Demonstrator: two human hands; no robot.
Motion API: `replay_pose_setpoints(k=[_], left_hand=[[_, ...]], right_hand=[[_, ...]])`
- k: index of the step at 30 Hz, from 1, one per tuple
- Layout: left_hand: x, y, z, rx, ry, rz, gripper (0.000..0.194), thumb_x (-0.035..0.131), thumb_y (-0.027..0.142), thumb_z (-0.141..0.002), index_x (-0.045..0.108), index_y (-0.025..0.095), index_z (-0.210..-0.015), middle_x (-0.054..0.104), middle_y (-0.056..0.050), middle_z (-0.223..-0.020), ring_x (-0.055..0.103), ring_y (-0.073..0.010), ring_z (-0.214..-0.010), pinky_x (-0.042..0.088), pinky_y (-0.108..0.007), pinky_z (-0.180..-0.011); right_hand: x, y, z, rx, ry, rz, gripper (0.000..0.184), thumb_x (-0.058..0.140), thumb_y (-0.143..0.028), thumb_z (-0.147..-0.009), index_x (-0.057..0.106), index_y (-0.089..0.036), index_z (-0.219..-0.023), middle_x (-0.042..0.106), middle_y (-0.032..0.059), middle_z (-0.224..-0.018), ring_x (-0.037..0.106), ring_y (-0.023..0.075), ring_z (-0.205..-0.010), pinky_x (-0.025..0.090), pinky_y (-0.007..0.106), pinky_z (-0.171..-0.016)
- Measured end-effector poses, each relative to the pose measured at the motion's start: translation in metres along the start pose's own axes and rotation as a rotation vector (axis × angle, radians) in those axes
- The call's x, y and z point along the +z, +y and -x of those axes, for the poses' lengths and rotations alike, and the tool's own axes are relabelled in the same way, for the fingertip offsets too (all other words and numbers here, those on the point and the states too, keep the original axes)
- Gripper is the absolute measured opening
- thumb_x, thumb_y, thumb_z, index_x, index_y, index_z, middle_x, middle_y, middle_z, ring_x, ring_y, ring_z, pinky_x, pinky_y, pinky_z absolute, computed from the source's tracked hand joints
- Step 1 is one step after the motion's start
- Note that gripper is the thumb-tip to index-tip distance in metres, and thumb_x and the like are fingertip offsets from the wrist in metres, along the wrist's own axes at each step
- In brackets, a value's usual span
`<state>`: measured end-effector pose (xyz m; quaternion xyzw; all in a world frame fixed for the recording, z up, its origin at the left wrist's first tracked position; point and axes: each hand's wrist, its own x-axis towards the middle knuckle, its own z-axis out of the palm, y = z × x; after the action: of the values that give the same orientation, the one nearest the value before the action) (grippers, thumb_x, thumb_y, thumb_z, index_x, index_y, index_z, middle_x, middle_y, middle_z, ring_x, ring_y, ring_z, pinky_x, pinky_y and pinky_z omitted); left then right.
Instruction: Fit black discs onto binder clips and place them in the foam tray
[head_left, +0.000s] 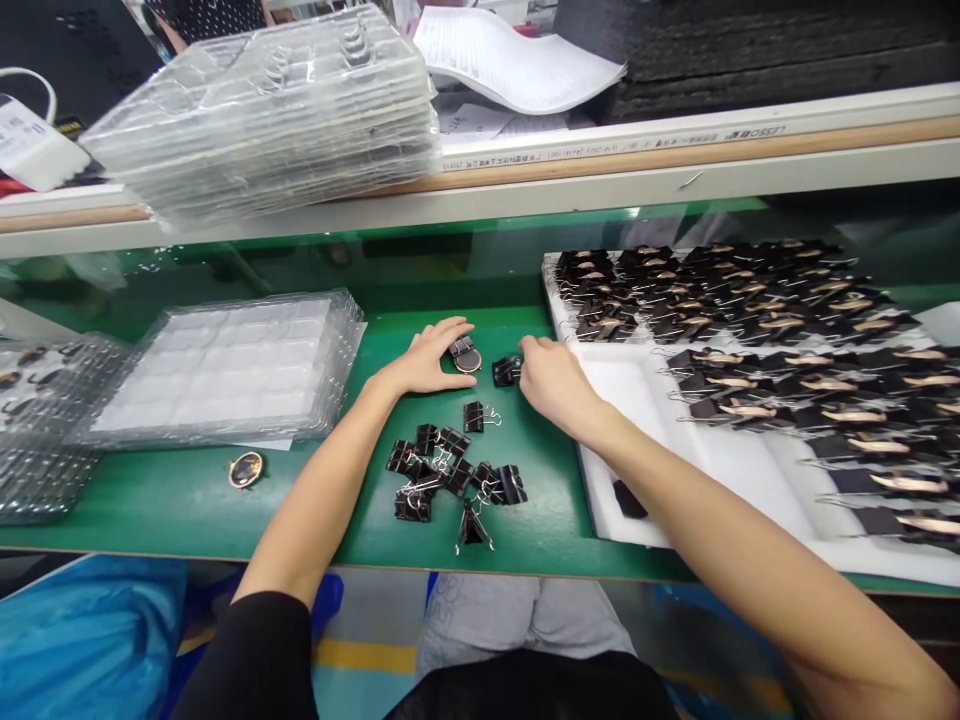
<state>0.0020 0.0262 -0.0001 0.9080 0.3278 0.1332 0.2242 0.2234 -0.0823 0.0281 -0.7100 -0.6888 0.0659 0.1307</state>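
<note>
My left hand [429, 360] rests on the green bench with thumb and fingers apart. Between them lies a small round part [466, 360] with a dark face and a gold-coloured rim; a black clip sits at its upper edge. I cannot tell whether the fingers touch it. To the right, my right hand [553, 380] is closed at the wire handles of a black binder clip [505, 371]. Just below lies a single binder clip [473, 416], and nearer me is a loose heap of several more binder clips [455, 474].
White foam trays [626, 385] at right carry rows of clipped parts [731, 290]. Stacked clear plastic trays [225, 370] stand at left, near another round part [246, 469]. A shelf edge [675, 180] crosses behind, bearing a tall stack of clear trays [285, 120].
</note>
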Motion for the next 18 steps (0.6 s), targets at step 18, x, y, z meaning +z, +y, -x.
replay_pose_setpoints(k=[18], left_hand=[[0.008,-0.004,0.005,-0.024,0.178,0.098,0.054,0.08,0.041,-0.083,0.062,0.023,-0.13,0.062,-0.008,-0.123,0.064,-0.0261,-0.107,0.05,-0.039,-0.093]], right_hand=[[-0.01,-0.011,-0.04,0.122,-0.029,0.176,0.056,0.029,-0.043,-0.108,0.074,-0.01,-0.103,0.073,0.0282,-0.101,0.072,0.0422,-0.098,0.05,0.047,-0.079]])
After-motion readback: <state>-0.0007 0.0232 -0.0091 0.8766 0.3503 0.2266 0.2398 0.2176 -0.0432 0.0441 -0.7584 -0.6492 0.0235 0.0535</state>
